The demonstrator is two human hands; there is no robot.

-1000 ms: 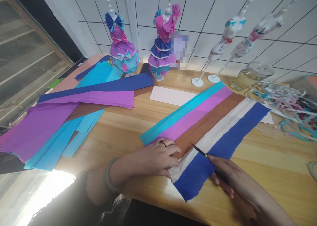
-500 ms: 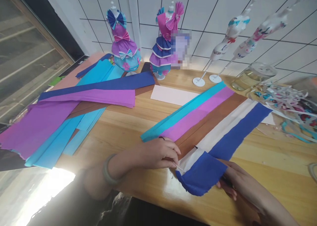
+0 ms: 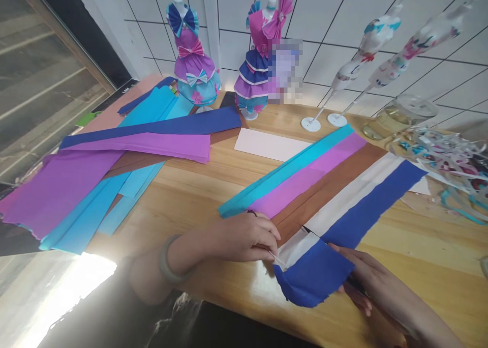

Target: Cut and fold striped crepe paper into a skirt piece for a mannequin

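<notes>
Purple, turquoise and dark blue crepe sheets [image 3: 87, 185] lie fanned over the far left of the wooden table [image 3: 190, 195], one folded purple piece on top. Behind them two dressed paper mannequins [image 3: 192, 58] stand against the tiled wall. Near the front edge, the left hand [image 3: 244, 236], a pale bangle [image 3: 168, 261] on its wrist, presses flat on the near ends of a row of strips, fingertips pinching the white strip's corner [image 3: 280, 259]. That row runs diagonally away to the right: turquoise strip [image 3: 290, 170], purple strip [image 3: 308, 177], brown strip [image 3: 331, 182], white strip [image 3: 354, 193] and blue strip [image 3: 366, 210], side by side and touching. The blue strip's near end is lifted and curled over. The right hand [image 3: 366, 282] sits just under that curl, fingers closed narrowly around a thin dark tool [image 3: 314, 233] whose tip crosses the white strip. Far right, two bare mannequins [image 3: 366, 42], a glass jar [image 3: 396, 116] and tangled ribbon scraps [image 3: 450, 160].
</notes>
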